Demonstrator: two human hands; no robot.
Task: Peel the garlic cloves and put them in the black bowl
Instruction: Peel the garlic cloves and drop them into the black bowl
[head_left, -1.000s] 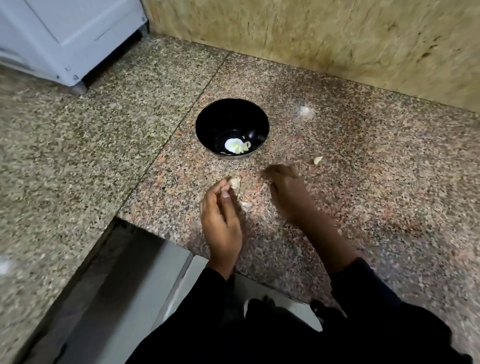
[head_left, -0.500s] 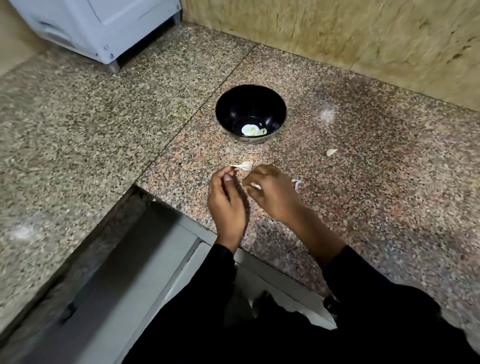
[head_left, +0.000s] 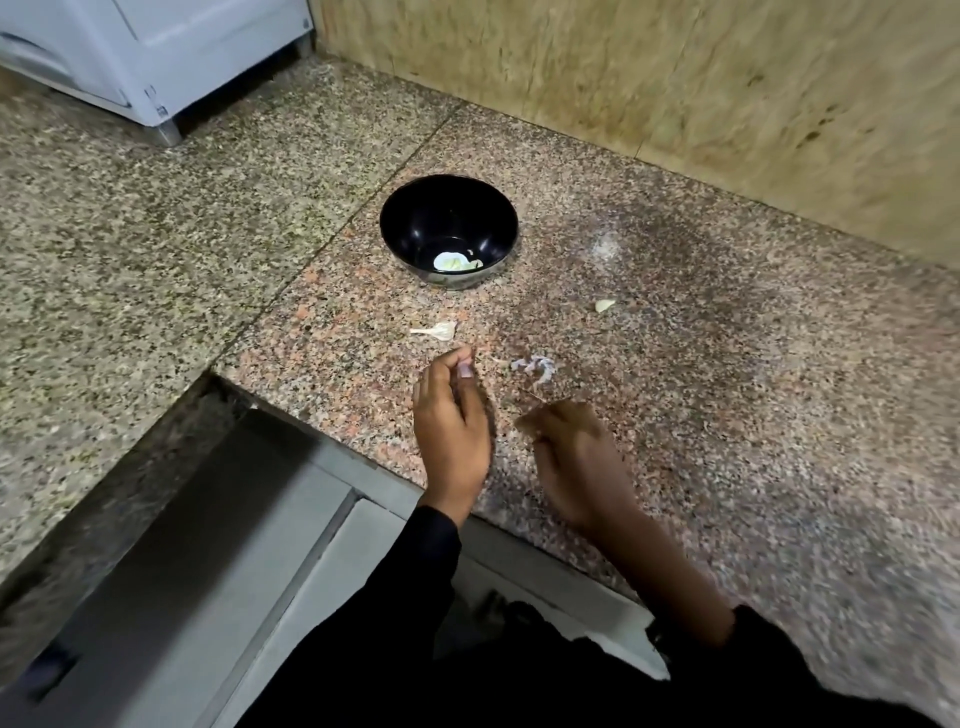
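The black bowl (head_left: 389, 223) stands on the granite counter and has peeled pale garlic (head_left: 451, 262) at its bottom. In front of it lies an unpeeled garlic clove with a stem (head_left: 439, 330), and another clove (head_left: 604, 305) lies to the right. My left hand (head_left: 449, 426) is near the counter's front edge, its fingertips pinched on a small pinkish garlic clove (head_left: 464, 370). To its right my right hand (head_left: 576, 457) is blurred, with its fingers curled and nothing clearly visible in them. The two hands are apart.
Loose garlic skin (head_left: 535, 366) lies on the counter just beyond my hands. A tan wall (head_left: 675, 93) bounds the counter at the back. A white appliance (head_left: 156, 57) stands at the back left. The counter edge drops off to a grey surface (head_left: 208, 519) at the lower left.
My hands were together at the clove and have parted, the right one pulling back toward me. The stemmed clove now lies free on the counter. The camera view has shifted.
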